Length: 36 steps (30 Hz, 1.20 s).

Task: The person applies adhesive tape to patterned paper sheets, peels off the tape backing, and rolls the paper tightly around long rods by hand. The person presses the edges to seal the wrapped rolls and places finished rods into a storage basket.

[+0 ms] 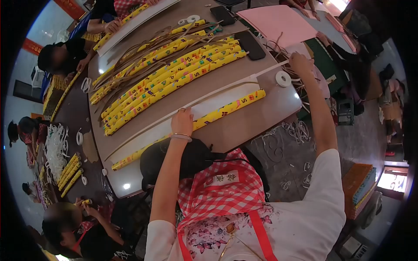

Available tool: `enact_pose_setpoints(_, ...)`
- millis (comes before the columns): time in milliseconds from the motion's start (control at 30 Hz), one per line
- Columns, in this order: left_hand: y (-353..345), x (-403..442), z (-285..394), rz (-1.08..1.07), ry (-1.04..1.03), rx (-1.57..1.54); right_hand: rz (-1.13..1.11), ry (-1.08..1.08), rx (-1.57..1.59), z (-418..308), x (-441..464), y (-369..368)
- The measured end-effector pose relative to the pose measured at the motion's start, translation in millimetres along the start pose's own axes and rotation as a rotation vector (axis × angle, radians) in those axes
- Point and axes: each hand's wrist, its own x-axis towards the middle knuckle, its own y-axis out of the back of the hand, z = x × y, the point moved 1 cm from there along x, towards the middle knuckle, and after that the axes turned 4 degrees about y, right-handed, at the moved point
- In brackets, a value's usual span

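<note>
A long pale strip [226, 89] runs diagonally over the brown table [235, 126]. My right hand [300, 64] is closed on its far right end. Farther down the strip, my left hand [182, 122] has its fingers closed on the strip's edge, beside a yellow patterned roll [226, 112]. Under the strip lies a white sheet [237, 93], with the roll along its near side. A white tape roll [283, 78] stands near my right hand. Several yellow rolls [174, 80] lie side by side beyond the strip, with brown strips [150, 52] over some of them.
Two dark phones [249, 45] lie beyond the yellow rolls. Pink sheets [278, 25] are at the upper right. A black cap [174, 161] is at the near table edge. Other people sit at left, at lower left and across the table. White strips [296, 132] litter the floor.
</note>
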Motion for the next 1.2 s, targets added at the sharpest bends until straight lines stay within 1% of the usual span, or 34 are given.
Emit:
enact_pose_setpoints(67, 1, -1, 0, 0.037, -0.045, -0.03, 0.033, 0.016, -0.028, 12, -1, 1)
enact_pose_setpoints(167, 5, -3, 3, 0.021, -0.024, -0.017, 0.016, -0.039, -0.062, 32, -1, 4)
enact_pose_setpoints(233, 2, -2, 0, 0.024, -0.03, -0.023, -0.004, -0.115, -0.073, 50, -5, 16)
enact_pose_setpoints(267, 1, -1, 0, 0.026, -0.033, -0.03, 0.082, -0.072, -0.095, 69, -9, 12)
enact_pose_setpoints(333, 2, -1, 0, 0.015, -0.03, -0.03, 0.177, -0.101, -0.05, 98, -26, 29)
enact_pose_setpoints(400, 2, -1, 0, 0.004, -0.021, -0.032, 0.156, -0.199, -0.019, 128, -48, 51)
enact_pose_setpoints(467, 2, -2, 1, 0.057, -0.049, -0.028, 0.207, -0.228, -0.084, 157, -80, 71)
enact_pose_setpoints(533, 0, -2, 1, 0.081, -0.051, -0.028, 0.129, -0.314, -0.084, 177, -115, 88)
enact_pose_setpoints(600, -1, -2, -1, 0.105, -0.051, -0.023, 0.025, -0.357, -0.062, 201, -140, 87)
enact_pose_setpoints(633, -1, -3, -1, 0.104, -0.048, -0.03, 0.021, -0.354, -0.064, 209, -148, 81)
enact_pose_setpoints(733, 1, -2, 0, 0.105, -0.061, -0.036, 0.044, -0.24, 0.269, 228, -170, 33)
enact_pose_setpoints(800, -4, 0, -3, 0.08, -0.057, -0.032, 0.013, -0.211, 0.456, 220, -180, 0)
enact_pose_setpoints(867, -9, 2, -7, 0.079, -0.088, -0.024, 0.025, -0.216, 0.329, 209, -187, -44)
enact_pose_setpoints(933, -11, 2, -8, 0.113, -0.091, -0.011, -0.039, -0.154, 0.473, 188, -194, -78)
enact_pose_setpoints(1000, -10, 1, -9, 0.111, -0.095, -0.024, -0.135, -0.2, 0.052, 149, -205, -82)
enact_pose_setpoints(1033, -9, 1, -10, 0.107, -0.1, -0.037, -0.176, -0.15, -0.119, 130, -208, -79)
enact_pose_setpoints(1100, -7, 1, -8, 0.098, -0.082, -0.035, -0.018, -0.116, 0.11, 97, -204, -80)
enact_pose_setpoints(1133, -7, 1, -8, 0.083, -0.068, -0.035, 0.056, -0.09, 0.294, 73, -199, -65)
enact_pose_setpoints(1200, -6, 0, -7, 0.082, -0.064, -0.037, 0.187, -0.062, 0.641, 44, -185, -62)
